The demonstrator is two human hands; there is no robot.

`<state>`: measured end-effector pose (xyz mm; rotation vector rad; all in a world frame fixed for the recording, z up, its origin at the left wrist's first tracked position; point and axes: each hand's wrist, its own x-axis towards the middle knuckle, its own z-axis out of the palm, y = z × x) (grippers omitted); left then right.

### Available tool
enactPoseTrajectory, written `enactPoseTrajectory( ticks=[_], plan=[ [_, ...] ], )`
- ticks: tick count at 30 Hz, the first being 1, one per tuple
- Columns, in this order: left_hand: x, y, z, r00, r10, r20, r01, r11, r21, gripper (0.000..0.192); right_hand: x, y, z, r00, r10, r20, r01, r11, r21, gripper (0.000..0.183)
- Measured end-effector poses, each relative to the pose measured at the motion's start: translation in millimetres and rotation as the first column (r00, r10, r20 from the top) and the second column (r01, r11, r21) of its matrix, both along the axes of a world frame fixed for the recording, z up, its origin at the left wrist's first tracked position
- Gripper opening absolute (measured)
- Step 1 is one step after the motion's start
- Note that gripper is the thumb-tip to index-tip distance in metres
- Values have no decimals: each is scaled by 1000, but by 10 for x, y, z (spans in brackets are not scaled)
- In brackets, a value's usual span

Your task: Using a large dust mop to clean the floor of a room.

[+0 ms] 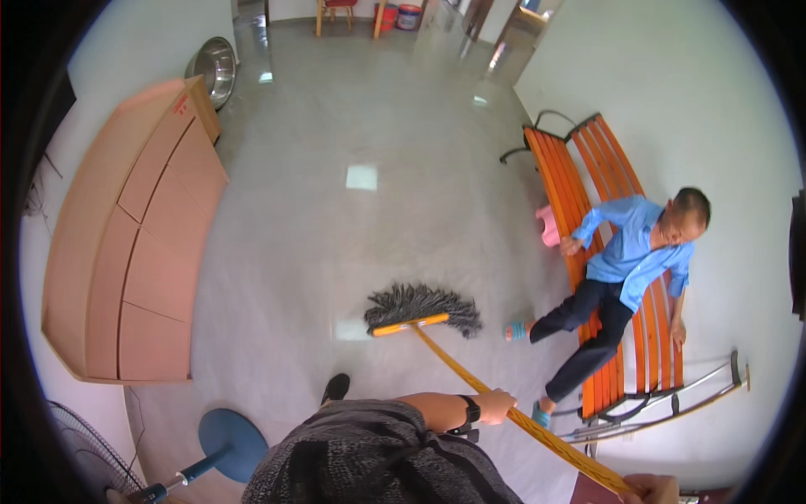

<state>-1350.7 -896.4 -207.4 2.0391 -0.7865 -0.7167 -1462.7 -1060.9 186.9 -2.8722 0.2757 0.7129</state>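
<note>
A mop with a wooden handle (pixel 463 373) slants from the lower right towards the middle of the floor. Its dark grey yarn head (pixel 422 303) lies spread on the tiles, under a yellow crossbar. My left hand (pixel 494 406), with a black band on the wrist, grips the handle partway along. Further up, near the picture's lower right edge, my right hand (pixel 648 488) is closed around the handle's upper end and is partly cut off by the rim.
A person (pixel 642 252) sits on an orange slatted bench (pixel 554 164) to the right, feet near the mop. Crutches (pixel 680 403) lean at the bench's near end. At left stand a cabinet (pixel 157 252), a steel basin (pixel 217 72) and a fan base (pixel 232 441). A pink stool (pixel 548 225) is beneath the bench.
</note>
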Motion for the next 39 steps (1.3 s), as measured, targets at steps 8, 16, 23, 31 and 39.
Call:
enactPoseTrajectory(
  ticks=[8, 16, 23, 31, 39],
  plan=[
    [107, 1654, -65, 855, 513, 74, -512, 858, -27, 19, 1274, 1089, -134, 911, 404, 88, -412, 905, 104, 18],
    [-532, 3638, -620, 208, 929, 307, -949, 268, -169, 9, 2002, 3005, -938, 209, 914, 348, -977, 209, 39, 20],
    [-1412, 4671, -731, 319, 922, 220, -765, 113, 634, 20, 1481, 3745, -2401, 124, 947, 296, -987, 86, 137, 28],
    [-1410, 3628, -734, 415, 882, 224, -738, 182, 650, 24, 1063, 2387, -2334, 157, 982, 105, -968, 132, 212, 44],
    [-880, 1014, -855, 777, 554, 298, -601, 794, 91, 13, 718, -55, -1258, 502, 854, 139, -865, 495, 80, 40]
  ],
)
